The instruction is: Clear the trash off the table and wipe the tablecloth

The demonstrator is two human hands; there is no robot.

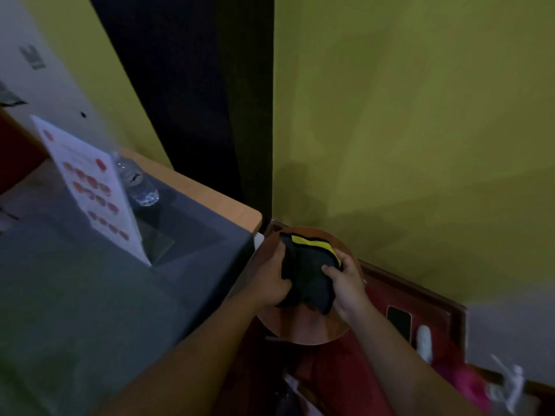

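Cloth [306, 277], black with a yellow stripe, bunched between my hands over a round wooden stool [303, 328]. My left hand [267, 280] grips its left side, my right hand [345, 280] its right, fingers [329, 270] curled round it. Left of my fingers: grey tablecloth [90, 295] on the worktop [222, 202], with a menu card [93, 190] and a water bottle [138, 183].

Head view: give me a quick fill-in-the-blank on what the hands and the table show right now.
1. Both hands, left hand and right hand, grip a black cloth with a ____ stripe.
2. The cloth is held over a round ____ stool.
3. The plastic bottle stands behind the white ____ card on the grey tablecloth.

Missing: yellow; wooden; menu
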